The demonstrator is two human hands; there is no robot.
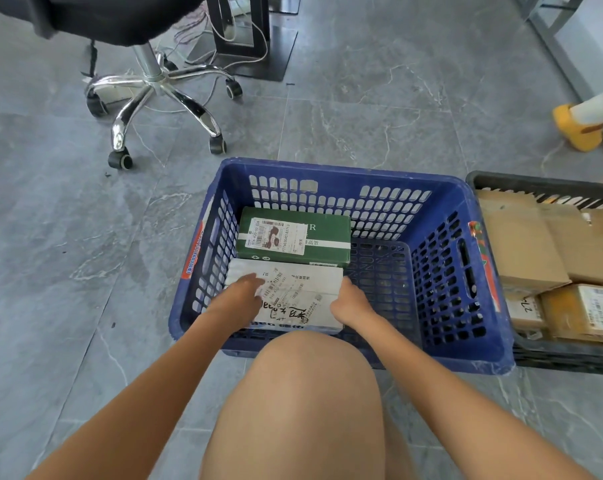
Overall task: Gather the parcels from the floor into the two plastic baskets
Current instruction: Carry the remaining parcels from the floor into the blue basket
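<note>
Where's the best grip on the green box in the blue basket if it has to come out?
Probably its two short ends, from straight above. The green box lies flat in the far left corner of the blue basket. Its left end looks tight to the perforated wall, and the white box abuts its near long side. The right end faces bare basket floor, so start a hand there and tip it up.
</note>
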